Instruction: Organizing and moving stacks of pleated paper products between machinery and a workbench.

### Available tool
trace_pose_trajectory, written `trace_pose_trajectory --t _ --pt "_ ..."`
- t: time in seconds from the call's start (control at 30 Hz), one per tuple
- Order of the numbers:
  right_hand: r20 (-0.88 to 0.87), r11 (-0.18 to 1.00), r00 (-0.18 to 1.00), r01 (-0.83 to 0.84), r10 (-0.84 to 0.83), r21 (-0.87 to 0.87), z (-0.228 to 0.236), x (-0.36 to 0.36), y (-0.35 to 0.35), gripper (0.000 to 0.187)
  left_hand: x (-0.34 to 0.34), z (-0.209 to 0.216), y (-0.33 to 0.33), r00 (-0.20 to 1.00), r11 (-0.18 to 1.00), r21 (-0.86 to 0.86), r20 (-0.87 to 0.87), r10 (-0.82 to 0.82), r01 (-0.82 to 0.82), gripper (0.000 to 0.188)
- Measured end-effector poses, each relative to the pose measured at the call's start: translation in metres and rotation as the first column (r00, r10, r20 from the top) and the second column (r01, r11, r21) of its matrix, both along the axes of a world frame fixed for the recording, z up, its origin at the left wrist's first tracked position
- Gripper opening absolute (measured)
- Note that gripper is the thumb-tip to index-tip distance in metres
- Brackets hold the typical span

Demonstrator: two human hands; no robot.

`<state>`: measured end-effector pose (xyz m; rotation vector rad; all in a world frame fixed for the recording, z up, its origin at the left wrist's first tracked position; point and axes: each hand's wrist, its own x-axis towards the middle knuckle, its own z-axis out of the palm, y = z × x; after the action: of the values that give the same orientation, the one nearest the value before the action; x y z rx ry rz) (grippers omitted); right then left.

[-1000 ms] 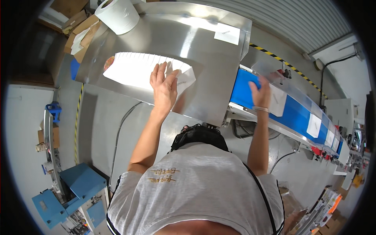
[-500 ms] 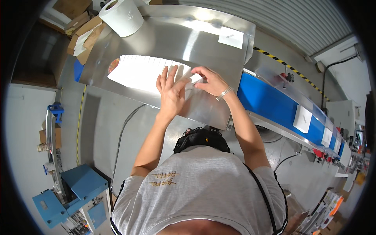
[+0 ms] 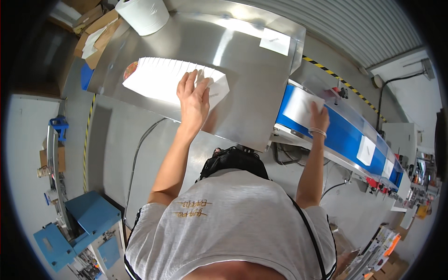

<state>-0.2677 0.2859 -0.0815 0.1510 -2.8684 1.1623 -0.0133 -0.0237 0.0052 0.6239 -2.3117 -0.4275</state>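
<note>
A leaning row of flat white packets (image 3: 154, 79), like paper envelopes or folded sheets, lies across the steel table (image 3: 252, 102). My left hand (image 3: 193, 100) is at the row's right part, its fingers bent over the packets' upper edges; the fingertips are partly hidden among them. Over the near end of the blue conveyor belt (image 3: 343, 128), my right hand (image 3: 319, 117) grips a single white packet (image 3: 301, 106) by its right side. That packet is slightly blurred, and I cannot tell whether it touches the belt.
More white packets (image 3: 366, 150) lie farther along the belt, beside a clear guard rail. One flat white sheet (image 3: 275, 41) is at the table's far right corner. A large white roll (image 3: 143, 16) stands far left near cardboard boxes (image 3: 100, 39). A round reddish item (image 3: 131, 70) shows beyond the row's left end.
My right hand has moved right from the row to the conveyor with one packet. My left hand has stayed at the row, shifting slightly left in the picture.
</note>
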Motion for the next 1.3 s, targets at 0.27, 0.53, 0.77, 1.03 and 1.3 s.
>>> trace_pose_trajectory --t 0.27,0.53,0.77,1.03,1.3 --pt "-0.020 0.743 0.768 -0.626 0.640 -0.237 0.054 0.046 -0.094 0.053 0.003 0.005 0.004 0.996 0.998 0.025 0.068 -0.060 0.058 0.027" --pt "-0.219 0.288 0.275 -0.957 0.936 0.032 0.029 0.074 -0.201 0.046 -0.001 0.016 0.007 0.983 0.994 0.029 0.147 -0.112 0.109 0.031" --pt "0.168 0.854 0.875 -0.373 0.453 -0.363 0.009 0.045 -0.093 0.036 0.008 0.001 -0.008 0.996 1.000 0.018 0.087 0.014 -0.016 0.036" --pt "-0.427 0.890 0.896 0.092 0.122 0.447 0.018 0.011 -0.018 0.063 0.003 0.006 -0.004 0.999 0.997 0.069 0.047 0.025 -0.028 0.034" --pt "-0.075 0.331 0.355 -0.916 0.932 -0.226 0.068 0.086 -0.198 0.053 0.005 0.007 -0.007 0.984 0.995 0.063 0.156 -0.082 0.073 0.031"
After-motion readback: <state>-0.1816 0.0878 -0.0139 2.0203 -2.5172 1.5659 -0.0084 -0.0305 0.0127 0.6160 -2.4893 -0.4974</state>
